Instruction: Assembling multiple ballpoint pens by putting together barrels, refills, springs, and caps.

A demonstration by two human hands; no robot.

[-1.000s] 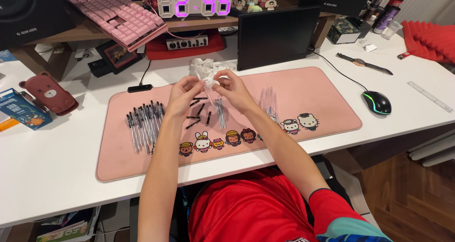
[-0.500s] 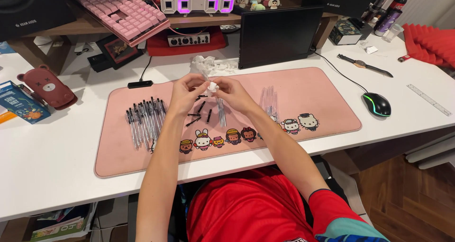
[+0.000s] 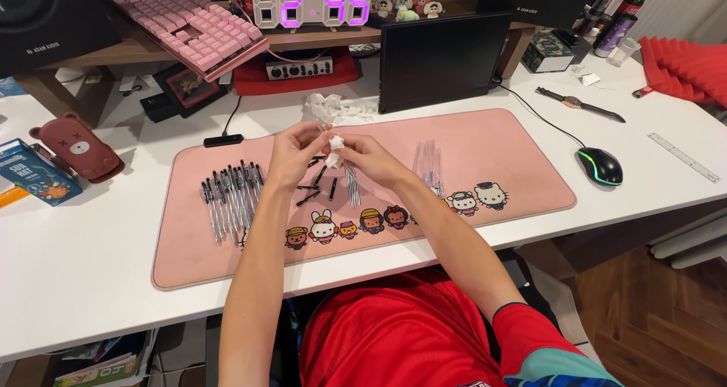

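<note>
Two hands pinch a small white crumpled scrap above a pink desk mat.

The white scrap (image 3: 335, 146), perhaps tissue or thin wrapping, is held in the air between both hands over the middle of the pink desk mat (image 3: 500, 148). It looks very light, soft and easily torn, so a gentle fingertip pinch at its edges seems best. The left hand (image 3: 291, 154) and right hand (image 3: 365, 158) are both closed on it with their fingertips. Below lie loose black pen parts (image 3: 318, 184); to the left a row of pens (image 3: 229, 198), to the right clear pen barrels (image 3: 429, 162). More crumpled white wrapping (image 3: 337, 107) sits beyond the mat.
</note>
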